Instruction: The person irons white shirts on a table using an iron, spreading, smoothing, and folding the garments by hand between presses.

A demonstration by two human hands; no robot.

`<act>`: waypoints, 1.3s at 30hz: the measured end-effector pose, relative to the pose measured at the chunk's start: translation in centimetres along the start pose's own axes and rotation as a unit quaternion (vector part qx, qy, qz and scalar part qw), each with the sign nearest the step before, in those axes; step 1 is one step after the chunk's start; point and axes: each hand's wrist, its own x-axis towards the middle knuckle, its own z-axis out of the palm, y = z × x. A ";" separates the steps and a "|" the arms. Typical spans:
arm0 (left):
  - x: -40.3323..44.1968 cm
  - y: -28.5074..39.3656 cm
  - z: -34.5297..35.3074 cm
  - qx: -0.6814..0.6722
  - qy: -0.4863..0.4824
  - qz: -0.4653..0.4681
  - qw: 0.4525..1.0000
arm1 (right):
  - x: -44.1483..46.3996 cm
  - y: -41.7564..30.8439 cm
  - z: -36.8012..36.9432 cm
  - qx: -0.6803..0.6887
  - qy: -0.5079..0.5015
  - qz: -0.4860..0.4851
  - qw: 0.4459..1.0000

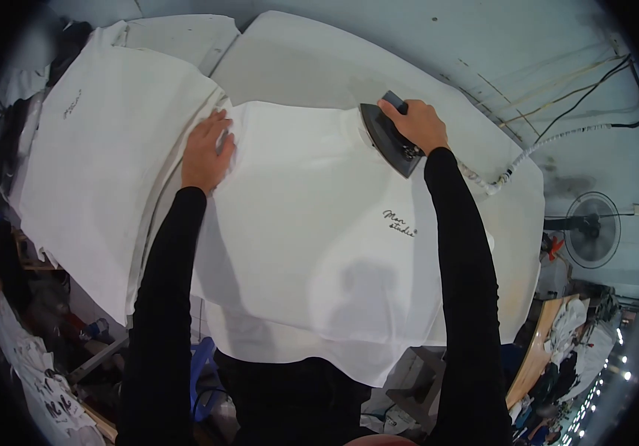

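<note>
A white shirt (pixel 297 223) with dark script lettering lies spread over the pale padded board (pixel 319 59). My right hand (pixel 418 125) is closed round the handle of a dark iron (pixel 389 141), whose plate rests on the shirt's upper right part. The lettering is below the iron. At the shirt's upper left edge my left hand (pixel 208 152) lies on the cloth with its fingers apart, holding nothing. Left of that hand, a stack of white shirts (pixel 104 149) covers the board's left side, the top one also with dark lettering.
A wrapped cord (pixel 543 141) runs from behind the iron to the right wall. A fan (pixel 592 230) is at the right. Piled garments (pixel 569 334) sit by a wooden surface (pixel 539 353) at lower right. A blue chair (pixel 202 372) is partly visible below the board.
</note>
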 end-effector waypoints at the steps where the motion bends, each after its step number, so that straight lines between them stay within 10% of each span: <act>1: 0.0 0.0 -0.1 -0.001 0.002 0.003 1.000 | 0.0 0.0 0.0 -0.001 -0.001 0.000 1.000; 39: -0.7 -0.2 0.1 -0.001 0.013 -0.012 1.000 | 2.8 2.9 1.3 0.087 -0.063 0.005 0.994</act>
